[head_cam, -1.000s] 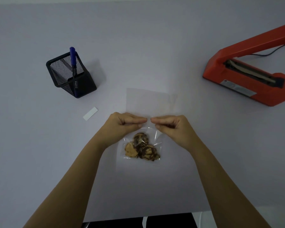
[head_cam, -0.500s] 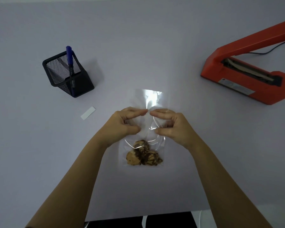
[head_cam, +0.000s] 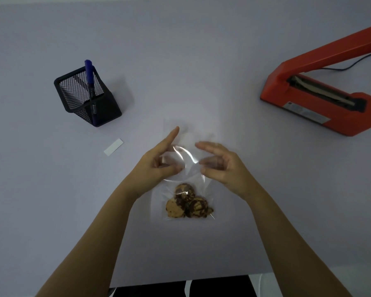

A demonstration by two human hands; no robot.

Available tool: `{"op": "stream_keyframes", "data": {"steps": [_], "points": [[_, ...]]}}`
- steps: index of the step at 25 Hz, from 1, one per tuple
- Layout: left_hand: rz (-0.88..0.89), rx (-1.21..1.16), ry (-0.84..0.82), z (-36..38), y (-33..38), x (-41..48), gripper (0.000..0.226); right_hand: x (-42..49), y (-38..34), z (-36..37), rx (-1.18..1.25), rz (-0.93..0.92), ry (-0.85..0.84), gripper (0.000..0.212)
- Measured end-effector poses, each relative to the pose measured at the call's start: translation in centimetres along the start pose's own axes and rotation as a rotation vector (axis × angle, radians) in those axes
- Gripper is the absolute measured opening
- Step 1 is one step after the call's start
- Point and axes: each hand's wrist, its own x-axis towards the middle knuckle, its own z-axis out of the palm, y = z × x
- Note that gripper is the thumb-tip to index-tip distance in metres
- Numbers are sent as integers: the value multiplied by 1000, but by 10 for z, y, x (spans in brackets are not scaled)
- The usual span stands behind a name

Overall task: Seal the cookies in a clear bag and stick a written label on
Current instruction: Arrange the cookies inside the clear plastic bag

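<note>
Now the left hand (head_cam: 159, 162) and the right hand (head_cam: 224, 167) grip nothing, fingers loose on both sides of the clear bag (head_cam: 190, 168); the cookies (head_cam: 189, 203) lie at its bottom.

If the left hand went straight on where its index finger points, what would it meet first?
Probably the upper part of the clear bag, right ahead of the left hand; past that only table shows. Depth is unclear.

Packing desk: heat sealer (head_cam: 321, 99), mesh pen holder (head_cam: 87, 97).
</note>
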Motion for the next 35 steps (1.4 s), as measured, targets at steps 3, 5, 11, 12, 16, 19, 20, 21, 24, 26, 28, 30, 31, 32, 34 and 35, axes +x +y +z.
{"op": "stream_keyframes", "data": {"steps": [3,5,11,12,16,19,20,21,24,26,28,30,31,32,34,35], "points": [[-9,39,38,2,-2,-1,39,0,2,2,41,-5,102,30],[13,91,68,2,0,3,24,3,0,1,16,-22,155,27],[-2,44,29,-3,8,12,51,12,-9,-4,-35,-17,62,47],[-9,34,18,-3,10,12,59,13,-10,-4,-56,-14,55,50],[-15,16,-28,-2,11,13,84,14,-11,-3,-124,-23,32,66],[-6,-50,-30,-1,9,7,97,8,-10,-2,-145,-22,96,73],[-8,-32,-1,-1,10,3,97,3,-7,-1,-161,-21,150,69],[-9,30,62,-1,10,-3,96,-4,-4,0,-200,-21,223,66],[-18,276,399,4,0,-26,73,-31,9,6,-308,19,434,54],[-94,285,520,13,-6,-38,58,-44,11,15,-245,123,442,42],[-156,246,504,23,-7,-40,57,-48,8,23,-178,188,369,46],[-153,267,480,31,-7,-37,58,-44,3,29,-130,217,284,59],[-140,278,478,33,-8,-34,58,-42,1,32,-132,225,253,65],[-130,279,475,35,-8,-31,57,-39,0,34,-140,229,236,69],[-122,271,458,41,-9,-27,56,-36,2,38,-124,242,257,74],[-121,274,445,43,-9,-25,54,-35,3,38,-94,251,280,74]]}}
